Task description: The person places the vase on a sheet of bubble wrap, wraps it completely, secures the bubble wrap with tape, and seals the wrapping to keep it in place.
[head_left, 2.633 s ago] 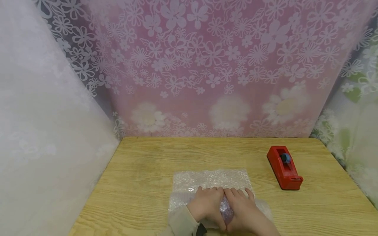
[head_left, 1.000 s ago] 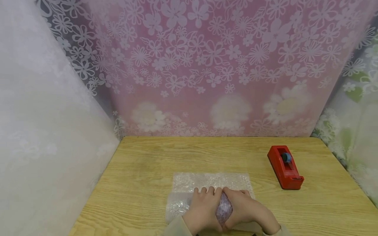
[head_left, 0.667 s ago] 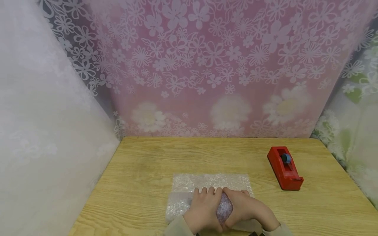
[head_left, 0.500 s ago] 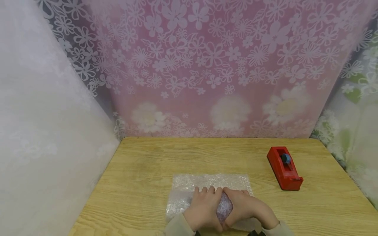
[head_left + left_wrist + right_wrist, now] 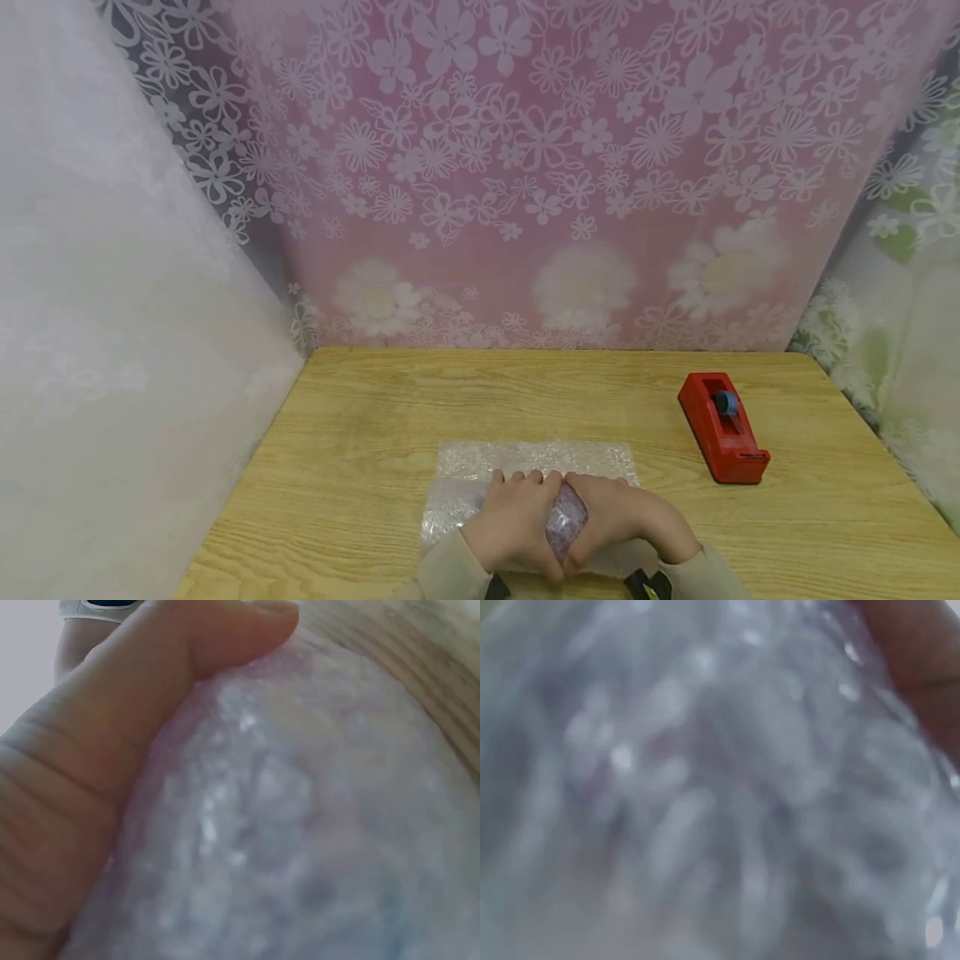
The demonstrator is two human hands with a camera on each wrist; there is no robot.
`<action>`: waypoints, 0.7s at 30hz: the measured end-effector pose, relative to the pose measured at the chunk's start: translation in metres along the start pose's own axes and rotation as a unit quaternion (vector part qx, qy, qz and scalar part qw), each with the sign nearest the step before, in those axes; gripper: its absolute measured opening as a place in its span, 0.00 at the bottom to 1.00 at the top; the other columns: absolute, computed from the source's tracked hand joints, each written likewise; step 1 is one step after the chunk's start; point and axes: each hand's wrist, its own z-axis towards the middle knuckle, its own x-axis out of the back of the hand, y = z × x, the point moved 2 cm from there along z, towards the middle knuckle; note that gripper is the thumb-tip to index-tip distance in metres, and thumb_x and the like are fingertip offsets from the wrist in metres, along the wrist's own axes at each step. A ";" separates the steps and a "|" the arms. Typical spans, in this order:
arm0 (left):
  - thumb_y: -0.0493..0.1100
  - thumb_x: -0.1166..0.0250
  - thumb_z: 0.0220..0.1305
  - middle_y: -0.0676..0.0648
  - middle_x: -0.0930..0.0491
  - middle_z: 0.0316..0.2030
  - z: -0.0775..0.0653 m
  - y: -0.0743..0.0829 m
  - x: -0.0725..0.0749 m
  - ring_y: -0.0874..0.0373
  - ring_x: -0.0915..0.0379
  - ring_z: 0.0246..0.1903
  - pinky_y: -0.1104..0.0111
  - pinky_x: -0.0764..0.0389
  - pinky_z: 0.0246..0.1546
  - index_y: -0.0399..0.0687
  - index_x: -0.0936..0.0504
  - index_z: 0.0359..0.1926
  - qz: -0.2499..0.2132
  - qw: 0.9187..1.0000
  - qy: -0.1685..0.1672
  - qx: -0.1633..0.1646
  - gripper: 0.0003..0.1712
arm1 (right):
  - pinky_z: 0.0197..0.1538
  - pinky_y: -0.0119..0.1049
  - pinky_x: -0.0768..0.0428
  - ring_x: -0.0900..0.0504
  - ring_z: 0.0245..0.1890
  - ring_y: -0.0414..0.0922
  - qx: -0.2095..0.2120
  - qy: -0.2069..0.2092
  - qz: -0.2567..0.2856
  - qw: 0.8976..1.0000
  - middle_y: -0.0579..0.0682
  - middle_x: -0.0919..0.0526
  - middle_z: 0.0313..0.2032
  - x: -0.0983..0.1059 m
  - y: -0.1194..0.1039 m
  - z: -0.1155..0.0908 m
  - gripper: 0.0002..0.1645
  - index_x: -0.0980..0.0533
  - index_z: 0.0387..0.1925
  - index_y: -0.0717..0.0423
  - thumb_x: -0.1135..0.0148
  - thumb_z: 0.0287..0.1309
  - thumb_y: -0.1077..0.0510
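A purple item (image 5: 566, 521) under clear bubble wrap shows between both hands at the front middle of the table; its kind is hidden by wrap and fingers. My left hand (image 5: 513, 527) curls round its left side, and in the left wrist view the thumb (image 5: 142, 690) presses along the wrapped surface. From the right, my right hand (image 5: 622, 517) holds the other side, fingertips meeting the left hand's at the top and thumbs close together below. Bubble wrap (image 5: 705, 787) fills the blurred right wrist view. A flat sheet of bubble wrap (image 5: 536, 457) spreads behind and left of the hands.
On the right of the wooden table (image 5: 375, 400) stands a red tape dispenser (image 5: 723, 429) with a small blue roll in it. Floral curtains (image 5: 525, 167) hang behind the table and at both sides.
Wrap that stuck out beyond the right hand no longer shows there. The right hand's raised finger has lowered, and its wrist has bent. Lately both hands have lifted slightly, keeping hold.
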 end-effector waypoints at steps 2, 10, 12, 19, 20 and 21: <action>0.70 0.19 0.22 0.56 0.22 0.46 0.002 -0.002 -0.001 0.55 0.24 0.44 0.45 0.27 0.50 0.59 0.29 0.60 -0.007 1.000 -0.002 -0.001 0.58 | 0.43 0.41 0.23 0.23 0.40 0.38 0.001 -0.007 0.005 1.000 0.36 0.21 0.41 0.001 0.000 0.001 0.43 0.26 0.52 0.47 0.20 0.28 0.44; 0.70 0.18 0.22 0.59 0.23 0.35 0.006 -0.008 0.003 0.61 0.25 0.35 0.51 0.25 0.45 0.61 0.28 0.49 -0.021 1.000 -0.019 -0.005 0.49 | 0.43 0.34 0.22 0.21 0.38 0.38 0.033 -0.039 0.058 0.997 0.38 0.19 0.39 0.001 0.004 0.008 0.36 0.25 0.47 0.46 0.21 0.31 0.48; 0.68 0.17 0.22 0.59 0.23 0.33 0.006 -0.009 0.005 0.63 0.25 0.34 0.52 0.25 0.44 0.60 0.27 0.47 -0.031 0.999 -0.020 -0.006 0.48 | 0.43 0.33 0.22 0.20 0.37 0.38 0.049 -0.046 0.071 0.995 0.39 0.18 0.39 0.002 0.005 0.010 0.33 0.24 0.46 0.46 0.21 0.32 0.49; 0.65 0.16 0.22 0.60 0.20 0.36 0.012 -0.010 0.009 0.63 0.23 0.36 0.46 0.26 0.51 0.60 0.26 0.49 -0.054 0.997 -0.046 -0.002 0.48 | 0.43 0.33 0.22 0.20 0.38 0.39 0.048 -0.045 0.088 0.994 0.41 0.18 0.39 0.002 0.006 0.010 0.34 0.24 0.47 0.49 0.21 0.33 0.50; 0.65 0.15 0.22 0.60 0.20 0.37 0.013 -0.010 0.010 0.63 0.22 0.37 0.44 0.27 0.53 0.60 0.26 0.51 -0.056 0.997 -0.050 -0.001 0.49 | 0.43 0.33 0.22 0.20 0.39 0.40 0.038 -0.039 0.087 0.995 0.42 0.19 0.41 0.002 0.005 0.009 0.37 0.26 0.49 0.51 0.21 0.33 0.50; 0.65 0.15 0.22 0.60 0.20 0.37 0.014 -0.011 0.010 0.63 0.22 0.37 0.42 0.28 0.54 0.60 0.26 0.52 -0.058 0.997 -0.053 0.000 0.50 | 0.44 0.35 0.22 0.21 0.41 0.41 0.028 -0.033 0.088 0.995 0.44 0.19 0.42 0.003 0.005 0.009 0.40 0.27 0.52 0.53 0.21 0.32 0.50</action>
